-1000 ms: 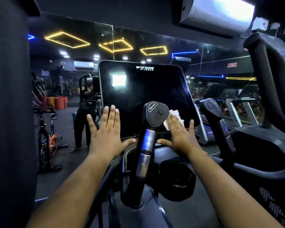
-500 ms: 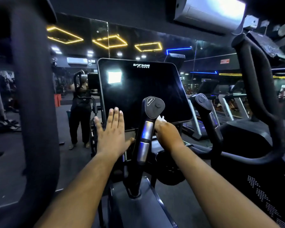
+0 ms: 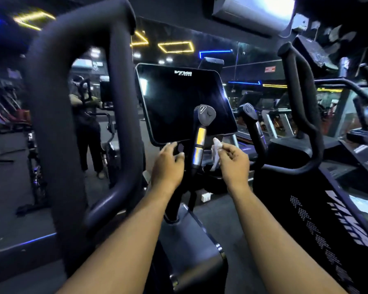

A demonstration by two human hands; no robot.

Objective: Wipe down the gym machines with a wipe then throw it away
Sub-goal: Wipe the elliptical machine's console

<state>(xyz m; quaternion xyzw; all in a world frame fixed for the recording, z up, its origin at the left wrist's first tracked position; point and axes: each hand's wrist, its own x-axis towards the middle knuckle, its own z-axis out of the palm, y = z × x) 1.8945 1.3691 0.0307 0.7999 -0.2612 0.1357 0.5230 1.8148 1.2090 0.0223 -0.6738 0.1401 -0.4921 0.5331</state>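
Hands (image 3: pixel 167 166) off screen (image 3: pixel 185 105) (wipe (image 3: pixel 216 150) crumpled)

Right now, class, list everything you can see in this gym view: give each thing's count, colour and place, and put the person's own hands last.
Dark rectangular console screen: one, black, centre, tilted.
Short grip handles with metal bands: two, black and silver, in front of and right of the screen.
Big looped foam handlebars: two, black, far left and far right.
Crumpled white wipe: one, white, below the screen's right corner.
Wall air conditioner: one, white, top right.
Left hand: empty, fingers loosely curled, below the screen.
Right hand: pinches the wipe.
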